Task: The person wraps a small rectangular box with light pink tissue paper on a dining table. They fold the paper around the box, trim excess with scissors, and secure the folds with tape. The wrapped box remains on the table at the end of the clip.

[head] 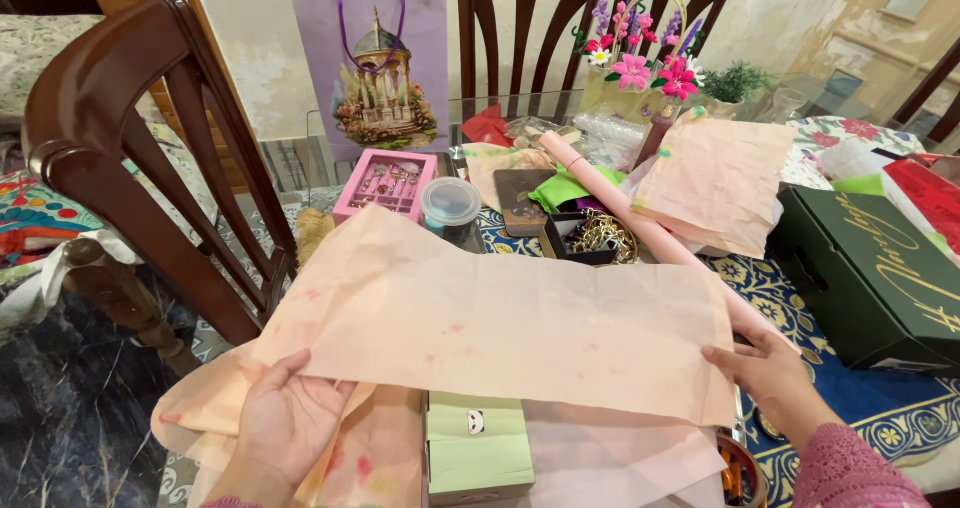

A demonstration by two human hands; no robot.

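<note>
A large sheet of pale peach tissue paper (500, 313) with faint pink spots is stretched out between my two hands above the table. My left hand (287, 418) grips its lower left corner, palm up. My right hand (772, 368), in a pink knitted sleeve, holds the lower right edge. Under the sheet lie more peach tissue sheets (370, 458) and a pale green box (478, 446) with a small sticker on its lid.
A dark green gift box (870, 268) sits at the right. Behind the sheet are a pink paper roll (625, 203), a pink ring tray (385, 183), a round lidded container (450, 205), a lilac gift bag (375, 58), a flower basket (640, 63) and crumpled tissue (715, 183). A wooden chair (150, 158) stands left.
</note>
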